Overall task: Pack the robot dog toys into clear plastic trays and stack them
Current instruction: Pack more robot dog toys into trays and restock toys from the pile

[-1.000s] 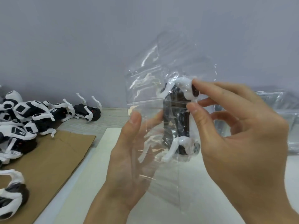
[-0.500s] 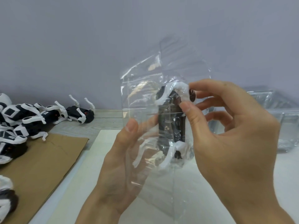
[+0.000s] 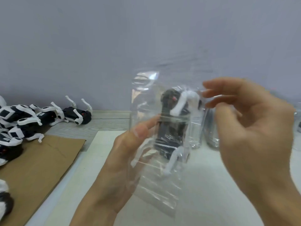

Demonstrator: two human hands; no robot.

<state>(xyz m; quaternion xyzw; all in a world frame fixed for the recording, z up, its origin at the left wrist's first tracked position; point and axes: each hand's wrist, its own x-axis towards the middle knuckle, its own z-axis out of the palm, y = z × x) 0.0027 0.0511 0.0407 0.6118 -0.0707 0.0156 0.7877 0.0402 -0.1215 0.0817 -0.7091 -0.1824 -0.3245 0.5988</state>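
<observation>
Head view: plain grey wall [image 3: 81, 46] behind, pale white tabletop [image 3: 203, 185] below. Gripping clear plastic tray [image 3: 156, 160] upright with left hand [image 3: 118, 162], thumb pressing its front, probably steadying for seating. Sitting inside: black-and-white robot dog toy [image 3: 174, 124]. Hovering just beside, right hand [image 3: 254, 132], fingers loosely curled, blurred, holding nothing. Lying far left on brown cardboard sheet [image 3: 40, 160], unpacked dog toys [image 3: 24, 121]. Open room lower right.

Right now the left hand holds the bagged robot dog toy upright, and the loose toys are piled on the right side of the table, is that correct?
Not quite: the head view shows the loose toys piled on the left side of the table, partly on the brown cardboard. The rest holds: the left hand holds the bagged robot dog toy upright.
</observation>
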